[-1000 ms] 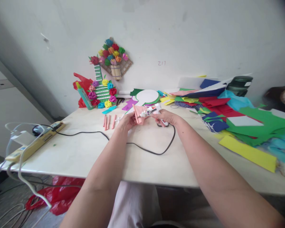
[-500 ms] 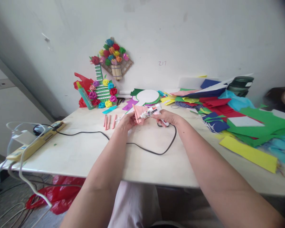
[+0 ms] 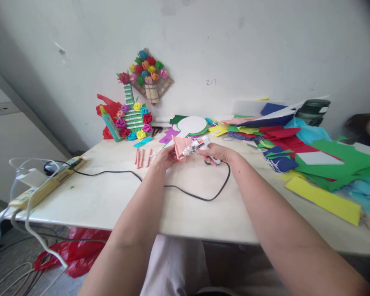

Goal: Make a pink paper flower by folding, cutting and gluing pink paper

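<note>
My left hand (image 3: 166, 158) is closed on a piece of pink paper (image 3: 181, 144) whose left edge is rolled. In my right hand (image 3: 217, 153) is a white glue gun (image 3: 204, 142), its nozzle end wrapped in something crumpled and silvery. The nozzle points left and meets the lower part of the pink paper; whether it touches I cannot tell. A black cord (image 3: 200, 200) runs from the glue gun across the table. Left of my left hand lie several rolled pink paper tubes (image 3: 141, 158).
A yellow power strip (image 3: 46, 187) with plugged cables sits at the left edge. Paper-flower crafts (image 3: 134, 117), a green glue bottle (image 3: 111, 126) and a white paper disc (image 3: 192, 124) are at the back. Coloured sheets (image 3: 336, 158) and a dark green jar (image 3: 313, 111) fill the right.
The glue gun's tip has shifted slightly down along the pink paper's rolled edge, and the paper has tilted a little. Both hands stay in nearly the same place.
</note>
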Tool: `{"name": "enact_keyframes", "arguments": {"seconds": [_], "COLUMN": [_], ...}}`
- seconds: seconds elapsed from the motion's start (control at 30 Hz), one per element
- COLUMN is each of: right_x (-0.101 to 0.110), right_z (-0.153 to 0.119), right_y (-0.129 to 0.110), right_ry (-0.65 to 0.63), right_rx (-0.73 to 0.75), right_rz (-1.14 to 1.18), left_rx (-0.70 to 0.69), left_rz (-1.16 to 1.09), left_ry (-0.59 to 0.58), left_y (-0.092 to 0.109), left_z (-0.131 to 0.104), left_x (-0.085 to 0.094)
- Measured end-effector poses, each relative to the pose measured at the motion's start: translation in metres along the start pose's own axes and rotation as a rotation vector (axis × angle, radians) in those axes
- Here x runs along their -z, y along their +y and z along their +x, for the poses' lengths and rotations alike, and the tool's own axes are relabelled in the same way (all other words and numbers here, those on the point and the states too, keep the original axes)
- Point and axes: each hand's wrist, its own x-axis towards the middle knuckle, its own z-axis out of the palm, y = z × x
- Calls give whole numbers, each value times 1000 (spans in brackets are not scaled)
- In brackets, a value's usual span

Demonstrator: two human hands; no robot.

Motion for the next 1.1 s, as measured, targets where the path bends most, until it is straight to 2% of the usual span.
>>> {"name": "enact_keyframes", "arguments": {"seconds": [0.2,0.47,0.83,1.1], "right_x": [3,2,0,0], "right_z": [1,0,0,-1], "right_y": [4,0,0,0], "right_ry": [-46,-5,-26,125], "right_rx": [4,20,28,34], "right_rz": [-2,-30,-8,53], "left_rx": [-11,-1,2,9], "left_rz": [-32,6,14,8], "left_ry": [5,23,10,22], "left_y": [1,0,0,0], "left_z": [-2,0,-1,1], "left_x": [-1,1,0,1]}}
